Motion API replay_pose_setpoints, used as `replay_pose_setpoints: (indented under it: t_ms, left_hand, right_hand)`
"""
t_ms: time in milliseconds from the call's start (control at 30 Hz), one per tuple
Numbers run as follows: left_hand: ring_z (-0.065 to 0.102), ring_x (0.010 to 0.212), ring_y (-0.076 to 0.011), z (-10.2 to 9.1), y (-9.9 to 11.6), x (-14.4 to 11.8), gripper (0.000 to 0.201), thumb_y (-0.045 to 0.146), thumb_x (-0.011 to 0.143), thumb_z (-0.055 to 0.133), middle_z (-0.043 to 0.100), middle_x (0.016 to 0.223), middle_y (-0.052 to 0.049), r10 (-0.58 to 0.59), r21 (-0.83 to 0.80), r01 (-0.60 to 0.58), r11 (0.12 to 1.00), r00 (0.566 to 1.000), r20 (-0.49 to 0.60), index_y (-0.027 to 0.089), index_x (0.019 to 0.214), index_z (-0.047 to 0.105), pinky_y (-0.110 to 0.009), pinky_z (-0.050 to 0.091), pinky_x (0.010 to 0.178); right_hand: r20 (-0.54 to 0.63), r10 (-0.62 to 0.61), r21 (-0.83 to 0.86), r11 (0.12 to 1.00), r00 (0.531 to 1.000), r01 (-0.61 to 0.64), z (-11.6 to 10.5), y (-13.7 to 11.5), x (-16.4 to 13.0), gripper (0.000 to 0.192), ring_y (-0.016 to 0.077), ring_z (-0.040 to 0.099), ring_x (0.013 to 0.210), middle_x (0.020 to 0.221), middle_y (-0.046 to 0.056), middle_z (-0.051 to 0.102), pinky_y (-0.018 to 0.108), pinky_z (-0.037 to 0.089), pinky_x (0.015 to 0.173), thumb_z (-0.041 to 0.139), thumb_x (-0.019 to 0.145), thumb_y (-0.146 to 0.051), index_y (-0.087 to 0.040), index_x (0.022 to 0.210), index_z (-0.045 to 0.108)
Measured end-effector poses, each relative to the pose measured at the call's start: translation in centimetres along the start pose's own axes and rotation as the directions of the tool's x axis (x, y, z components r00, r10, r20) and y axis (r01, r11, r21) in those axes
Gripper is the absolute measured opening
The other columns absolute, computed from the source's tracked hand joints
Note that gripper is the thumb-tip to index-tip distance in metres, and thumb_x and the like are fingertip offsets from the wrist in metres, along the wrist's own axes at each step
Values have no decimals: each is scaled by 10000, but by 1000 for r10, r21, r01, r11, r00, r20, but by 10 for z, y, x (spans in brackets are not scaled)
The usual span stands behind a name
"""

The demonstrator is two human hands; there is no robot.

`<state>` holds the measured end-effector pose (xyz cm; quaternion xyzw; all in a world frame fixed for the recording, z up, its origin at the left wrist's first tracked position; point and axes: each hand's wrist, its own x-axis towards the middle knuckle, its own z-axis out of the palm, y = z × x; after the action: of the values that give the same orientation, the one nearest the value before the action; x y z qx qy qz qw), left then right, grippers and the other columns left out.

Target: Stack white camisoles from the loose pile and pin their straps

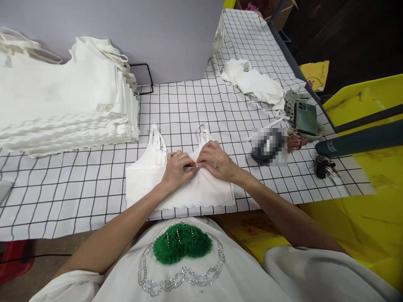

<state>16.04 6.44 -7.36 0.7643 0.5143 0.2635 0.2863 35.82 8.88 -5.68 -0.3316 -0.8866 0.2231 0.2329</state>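
Note:
A white camisole top (147,182) lies flat on the checked tablecloth (195,105), straps pointing away from me. My left hand (176,168) and my right hand (217,161) meet at the middle of its neckline. Both pinch the fabric there, with a small metal pin or clip between the fingertips. The hands cover the centre of the neckline.
A tall stack of folded white tops (63,109) sits at the back left. A loose white garment (255,82) lies at the back right, near a green phone (305,118), a blurred dark object (269,146) and keys (323,165). Yellow bins (371,184) stand right of the table.

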Motion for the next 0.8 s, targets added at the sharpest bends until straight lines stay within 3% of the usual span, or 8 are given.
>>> replay_pose_setpoints:
  t_ms: [200, 500, 600, 700, 800]
  left_hand:
    - [543, 794, -190, 0, 0, 0, 164, 234, 808, 764, 661, 724, 18, -8, -25, 8, 1000, 1000, -8, 215, 678, 666, -398, 342, 855]
    - [558, 808, -201, 0, -2, 0, 192, 290, 841, 748, 677, 732, -3, 8, -20, -7, 1000, 1000, 5, 216, 675, 687, -407, 350, 849]
    - [567, 843, -210, -1, -2, 1, 140, 286, 845, 742, 691, 769, -5, 4, -17, -4, 1000, 999, 43, 229, 719, 718, -418, 348, 864]
    - [581, 895, -223, -3, -3, 3, 77, 273, 858, 714, 707, 829, -8, 5, -7, -4, 1000, 995, 99, 239, 793, 736, -434, 350, 885]
    - [600, 951, -247, -5, -3, 5, 69, 270, 862, 689, 731, 909, -29, 13, 6, -14, 1000, 991, 133, 229, 841, 741, -457, 363, 902]
  right_hand:
    - [67, -47, -106, 993, 997, 54, -9, -5, 5, 260, 222, 466, 923, 809, 41, 599, 434, 311, 874, 417, 985, -135, -194, 784, 572]
    - [324, -85, -259, 950, 942, 175, -18, -10, 12, 330, 222, 423, 913, 800, 60, 571, 529, 304, 941, 355, 973, -57, -166, 759, 582]
    - [413, -26, -173, 979, 910, 106, -30, -6, 19, 297, 208, 446, 875, 742, 33, 545, 596, 284, 997, 415, 978, -108, -173, 761, 607]
    - [432, 66, -68, 997, 899, -40, -53, 7, 34, 206, 186, 480, 807, 724, 7, 527, 601, 306, 1023, 560, 960, -297, -199, 805, 654]
    - [378, 130, -49, 992, 917, -120, -77, 23, 55, 353, 181, 485, 769, 686, 0, 511, 586, 338, 1030, 569, 945, -476, -212, 723, 644]
